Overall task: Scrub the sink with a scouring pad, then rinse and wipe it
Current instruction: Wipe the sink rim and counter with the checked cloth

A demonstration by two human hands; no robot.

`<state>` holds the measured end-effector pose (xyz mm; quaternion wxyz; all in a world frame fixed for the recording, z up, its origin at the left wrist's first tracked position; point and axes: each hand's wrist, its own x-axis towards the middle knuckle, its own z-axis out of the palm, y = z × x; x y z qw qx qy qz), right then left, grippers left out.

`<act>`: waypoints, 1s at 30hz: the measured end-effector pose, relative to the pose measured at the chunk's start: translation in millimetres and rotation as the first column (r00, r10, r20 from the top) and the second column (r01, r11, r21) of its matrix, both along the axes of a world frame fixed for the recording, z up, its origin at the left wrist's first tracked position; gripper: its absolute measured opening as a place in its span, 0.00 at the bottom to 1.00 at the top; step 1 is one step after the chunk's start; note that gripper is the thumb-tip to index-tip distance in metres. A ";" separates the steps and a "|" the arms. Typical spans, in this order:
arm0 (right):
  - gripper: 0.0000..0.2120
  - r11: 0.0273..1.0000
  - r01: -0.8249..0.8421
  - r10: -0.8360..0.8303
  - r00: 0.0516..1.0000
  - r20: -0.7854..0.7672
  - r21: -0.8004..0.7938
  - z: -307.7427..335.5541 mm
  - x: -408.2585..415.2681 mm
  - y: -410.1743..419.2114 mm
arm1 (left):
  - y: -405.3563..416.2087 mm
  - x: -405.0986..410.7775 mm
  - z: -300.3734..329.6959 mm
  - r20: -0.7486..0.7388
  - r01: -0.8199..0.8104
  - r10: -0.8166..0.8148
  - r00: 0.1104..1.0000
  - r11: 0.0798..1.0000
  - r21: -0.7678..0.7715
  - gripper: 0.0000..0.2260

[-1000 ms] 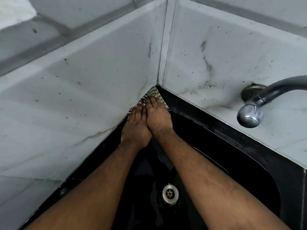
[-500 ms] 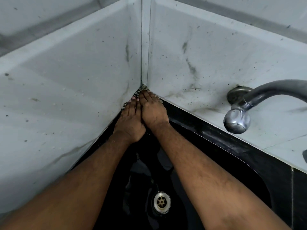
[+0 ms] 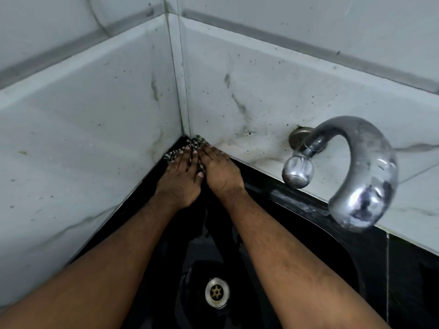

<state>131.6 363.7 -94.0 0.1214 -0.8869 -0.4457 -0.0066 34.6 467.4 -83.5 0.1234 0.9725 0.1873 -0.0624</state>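
Currently, left hand (image 3: 179,180) and right hand (image 3: 219,170) press a checked cloth (image 3: 190,147) flat, fingers straight, into the far corner of the black sink (image 3: 297,210) rim (against the tiled wall (image 3: 95,115)). Maintain even downward pressure; work the cloth along the rim seam, well clear of the tap (image 3: 351,172).

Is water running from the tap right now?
No, the tap's spout shows no stream, while both hands, left and right, press the checked cloth into the sink's far corner.
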 end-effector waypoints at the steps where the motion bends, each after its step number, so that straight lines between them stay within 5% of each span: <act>1: 0.28 1.000 0.009 -0.009 1.000 -0.009 0.006 0.1 -2.1 -6.0 | -2.7 0.2 -0.7 -0.003 0.008 -0.008 1.000 1.000 0.009 0.29; 14: 0.25 0.979 0.204 -0.206 0.974 -0.097 -0.024 -16.7 -3.5 -99.1 | -75.6 8.7 6.1 -0.004 0.152 -0.152 0.988 0.988 0.010 0.28; 20: 0.25 0.971 0.222 -0.224 0.974 0.019 0.087 10.3 -21.5 -159.6 | -121.8 11.2 10.3 -0.012 0.236 -0.236 0.972 0.970 0.050 0.27; 30: 0.26 0.956 0.293 -0.293 0.956 -0.020 -0.010 1.5 -20.3 -232.6 | -192.6 20.1 6.7 -0.014 0.332 -0.332 0.943 0.943 0.032 0.28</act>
